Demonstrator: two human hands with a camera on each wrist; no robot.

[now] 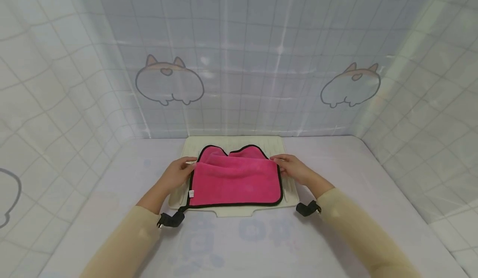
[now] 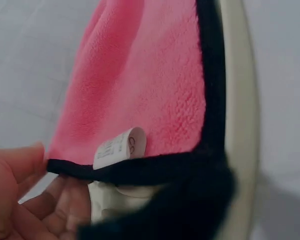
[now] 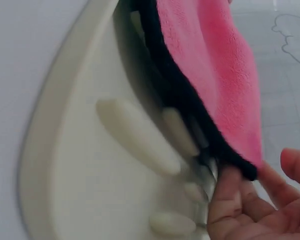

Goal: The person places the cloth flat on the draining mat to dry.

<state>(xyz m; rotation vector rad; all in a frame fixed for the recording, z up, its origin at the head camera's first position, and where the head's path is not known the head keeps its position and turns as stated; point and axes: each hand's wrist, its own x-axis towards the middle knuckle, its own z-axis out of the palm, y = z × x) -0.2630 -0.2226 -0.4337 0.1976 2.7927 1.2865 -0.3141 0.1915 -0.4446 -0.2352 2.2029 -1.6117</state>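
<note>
A pink towel (image 1: 237, 183) with black edging lies over a cream ribbed tray (image 1: 242, 213), a raised crease running across its middle. At its left edge my left hand (image 1: 179, 172) pinches the cloth between thumb and fingers, not far from a small white label (image 2: 120, 149). Opposite it, my right hand (image 1: 293, 168) holds the towel's right edge. In the right wrist view its fingers (image 3: 229, 195) are curled beneath the black border, while the thumb stands a little apart from the cloth. Behind the crease, the towel's back edge rises in two rounded humps.
The tray stands on a pale table covering (image 1: 239, 249) near the back wall. Grid-patterned sheeting (image 1: 242, 54) with cartoon animal drawings (image 1: 169, 83) encloses the back and both sides. Black wrist straps (image 1: 172, 219) hang by each sleeve, the left one close to the tray's front corner.
</note>
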